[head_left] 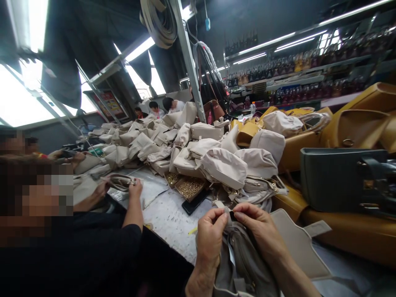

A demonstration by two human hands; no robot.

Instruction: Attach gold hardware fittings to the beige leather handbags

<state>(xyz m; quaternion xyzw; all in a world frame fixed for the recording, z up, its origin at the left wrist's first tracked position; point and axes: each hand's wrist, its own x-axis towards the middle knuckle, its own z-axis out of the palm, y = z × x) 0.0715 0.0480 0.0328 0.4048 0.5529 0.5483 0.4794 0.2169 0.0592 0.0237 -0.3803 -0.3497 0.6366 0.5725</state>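
Open-mouthed, a grey-lined handbag (pixel 252 251) stands at the near edge of a cluttered worktable (pixel 168 231), held up at its rim by a worker's two bare hands. Thumb and forefinger of the left hand (pixel 210 235) pinch a pale tab (pixel 227 212) there; the right hand (pixel 261 227) has its fingertips drawn together just beside it, apparently on the same edge, though exactly what they grip is too small to tell. Judging by its look, the body is already assembled and lined, while detail work at the rim appears unfinished; the mouth is not closed. Soft and slightly slumped, the bag shows creased grey lining, a narrow white strip (pixel 231 253) inside and pale outer edges. Beyond lie a box of gold-coloured studs (pixel 189 189), a black phone (pixel 194 203) and heaped cream bags (pixel 224 165). At left, a co-worker holds a looped strap (pixel 119 182).
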